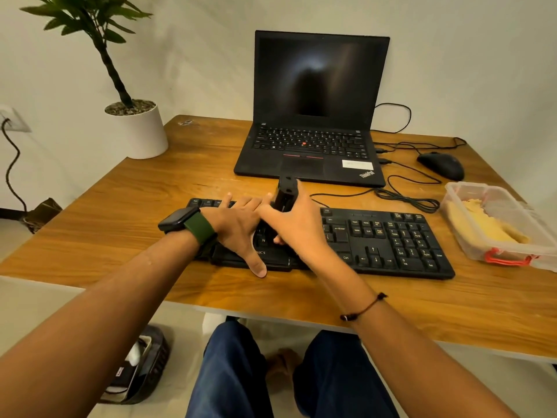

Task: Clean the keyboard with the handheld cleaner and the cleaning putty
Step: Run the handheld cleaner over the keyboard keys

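The black keyboard (376,236) lies on the tabletop (150,191). Your left hand (238,227) presses it flat, fingers straight and apart. Your right hand (297,227) fingers curl around the handheld cleaner (284,194), pointing to 12 o'clock.

The hands hide the middle of the keyboard (376,236) and the handheld cleaner's (285,193) lower end, while right of the keyboard the picture's edge cuts the plastic box (470,191).

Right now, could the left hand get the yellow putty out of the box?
Probably not easily. The left hand lies flat on the keyboard, and the putty sits in the plastic box far right, past the right hand gripping the cleaner.
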